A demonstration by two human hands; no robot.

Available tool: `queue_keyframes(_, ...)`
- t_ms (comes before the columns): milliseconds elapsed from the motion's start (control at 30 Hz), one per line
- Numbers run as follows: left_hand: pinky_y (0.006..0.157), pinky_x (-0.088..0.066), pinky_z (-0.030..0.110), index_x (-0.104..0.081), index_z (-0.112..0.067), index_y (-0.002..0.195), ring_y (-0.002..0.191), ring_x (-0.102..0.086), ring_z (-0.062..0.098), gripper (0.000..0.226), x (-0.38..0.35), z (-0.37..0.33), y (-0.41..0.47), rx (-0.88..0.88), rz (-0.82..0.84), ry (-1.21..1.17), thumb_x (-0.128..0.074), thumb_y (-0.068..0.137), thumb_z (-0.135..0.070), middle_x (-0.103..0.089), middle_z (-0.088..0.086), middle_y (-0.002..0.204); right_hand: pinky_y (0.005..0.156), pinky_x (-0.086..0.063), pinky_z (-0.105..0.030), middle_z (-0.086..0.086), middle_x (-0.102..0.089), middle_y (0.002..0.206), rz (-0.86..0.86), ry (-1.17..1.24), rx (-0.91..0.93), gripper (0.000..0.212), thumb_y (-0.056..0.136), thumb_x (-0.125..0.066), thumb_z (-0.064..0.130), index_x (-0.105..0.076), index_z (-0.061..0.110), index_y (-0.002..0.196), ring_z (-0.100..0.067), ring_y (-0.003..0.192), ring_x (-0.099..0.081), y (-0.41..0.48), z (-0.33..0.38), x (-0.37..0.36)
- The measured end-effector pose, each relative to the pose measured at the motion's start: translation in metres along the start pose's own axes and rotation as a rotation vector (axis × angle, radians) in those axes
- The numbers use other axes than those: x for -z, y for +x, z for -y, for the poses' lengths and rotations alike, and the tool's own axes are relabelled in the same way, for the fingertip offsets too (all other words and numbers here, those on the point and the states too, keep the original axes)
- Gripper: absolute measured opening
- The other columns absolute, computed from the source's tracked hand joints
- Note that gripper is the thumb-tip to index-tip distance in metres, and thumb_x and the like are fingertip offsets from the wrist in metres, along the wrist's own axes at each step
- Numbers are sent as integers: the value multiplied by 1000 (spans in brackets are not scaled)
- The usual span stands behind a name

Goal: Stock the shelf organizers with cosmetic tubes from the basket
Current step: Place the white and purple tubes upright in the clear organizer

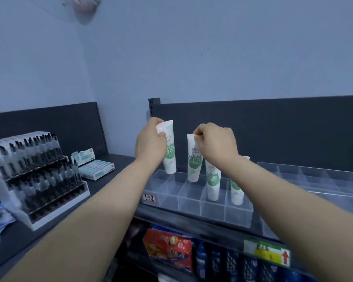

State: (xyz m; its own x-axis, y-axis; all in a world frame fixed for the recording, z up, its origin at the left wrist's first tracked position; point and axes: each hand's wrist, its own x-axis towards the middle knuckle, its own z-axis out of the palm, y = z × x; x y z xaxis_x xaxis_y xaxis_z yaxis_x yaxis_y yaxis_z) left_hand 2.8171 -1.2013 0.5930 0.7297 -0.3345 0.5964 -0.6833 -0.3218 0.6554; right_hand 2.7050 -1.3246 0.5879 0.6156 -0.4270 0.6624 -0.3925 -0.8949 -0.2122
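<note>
Now lowering two tubes at once: left hand (pixel 150 143) clamped on one tube (pixel 169 157), right hand (pixel 214 143) pinching another (pixel 194 165) (both just above the organizer (pixel 171 196)). Next: probably seating each upright in an empty compartment.

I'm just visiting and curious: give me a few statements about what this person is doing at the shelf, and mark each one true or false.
1. Each hand holds a white and green tube. True: the left hand grips the left tube and the right hand pinches the right tube by its top edge.
2. The clear organizer is completely full. False: two standing tubes are in it, and several compartments are empty.
3. The pen display rack stands to the left. True.
4. The tubes are held lying flat. False: both hang roughly upright, cap end down.
5. The lower shelf is bare. False: a red box and blue bottles sit there.
</note>
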Motion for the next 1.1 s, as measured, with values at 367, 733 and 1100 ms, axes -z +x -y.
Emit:
queue_keyframes(367, 65, -47, 33, -53, -23, 108, 89, -58, 18, 22, -27, 49, 34, -24, 221, -48, -46, 93, -9, -60, -2, 103, 102, -28, -39, 5, -63, 93, 177, -189, -97, 20, 86, -49, 17, -63, 27, 95, -19, 89, -60, 19, 3, -53)
queue_keyframes(733, 75, -51, 36, -53, -27, 102, 89, -58, 20, 22, -58, 69, 51, -99, 399, -100, -49, 89, -9, -62, -1, 102, 81, -34, -38, 4, -64, 98, 313, -319, -115, 21, 85, -48, 12, -59, 24, 98, -21, 92, -60, 22, 2, -71)
queue_keyframes(1100, 74, -54, 40, -51, -24, 102, 87, -61, 23, 28, -73, 94, 45, -48, 612, -19, -41, 89, -2, -61, 4, 99, 84, -34, -38, 2, -60, 116, 309, -300, -101, 27, 95, -43, 22, -54, 27, 119, -22, 109, -53, 18, 4, -75)
